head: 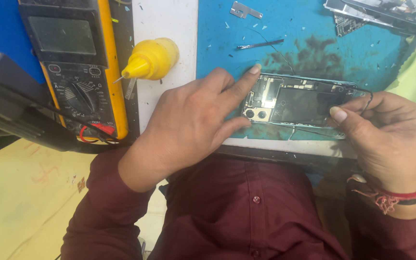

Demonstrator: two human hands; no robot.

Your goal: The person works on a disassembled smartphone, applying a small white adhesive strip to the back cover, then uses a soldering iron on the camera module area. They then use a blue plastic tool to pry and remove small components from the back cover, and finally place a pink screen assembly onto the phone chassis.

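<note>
An opened smartphone (297,103), its back cover off and its circuit board and camera modules bare, lies on a blue work mat (314,43). My left hand (193,120) grips the phone's camera end between index finger and thumb. My right hand (386,135) grips the opposite end, thumb resting on the dark inner plate. A thin black wire (368,100) loops past the phone's right edge by my right fingers.
A yellow multimeter (80,67) with red and black leads stands at the left. Beside it lies a yellow squeeze bottle (152,58). On the mat sit black tweezers (261,45), a small metal bracket (244,10) and phone parts (376,14) at the top right.
</note>
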